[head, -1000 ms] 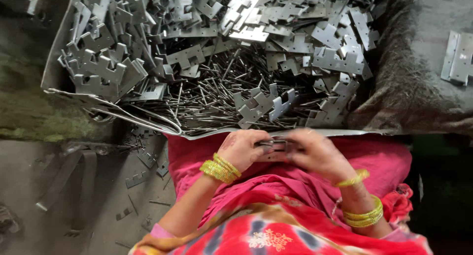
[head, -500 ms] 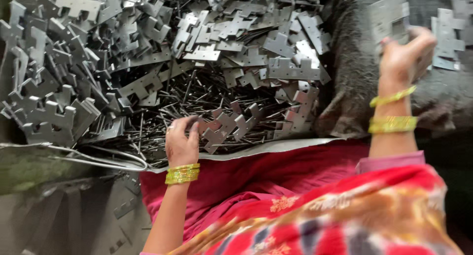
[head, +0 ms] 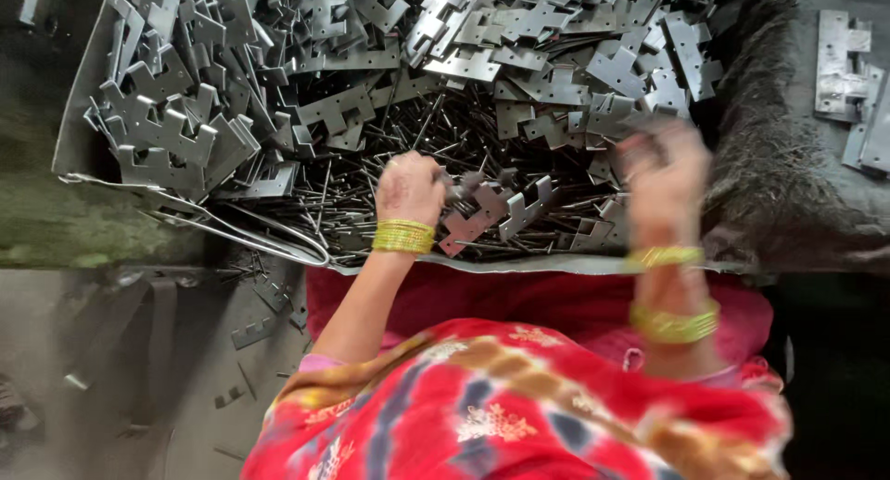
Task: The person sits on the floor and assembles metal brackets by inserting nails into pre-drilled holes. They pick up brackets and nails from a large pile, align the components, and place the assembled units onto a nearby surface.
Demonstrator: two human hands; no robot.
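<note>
My left hand (head: 408,188), with gold bangles on the wrist, is closed low in a heap of metal parts and grips a notched grey hinge plate (head: 473,216). Thin dark steel pins (head: 362,197) lie all around it. My right hand (head: 663,170) is blurred with motion above the right side of the heap; I cannot tell whether it holds anything. Many more notched hinge plates (head: 306,91) are piled across the back and left of the heap.
The heap rests on a bent metal sheet (head: 222,230) in front of my red-clothed lap. A dark rough sack (head: 788,174) lies at the right, with a stack of flat hinges (head: 848,72) beyond it. Loose plates (head: 250,332) lie on the floor at the left.
My right hand has come back from the hinge stack at the far right to over the heap. My left hand, down in the pile half a second ago, has closed on a hinge plate.
</note>
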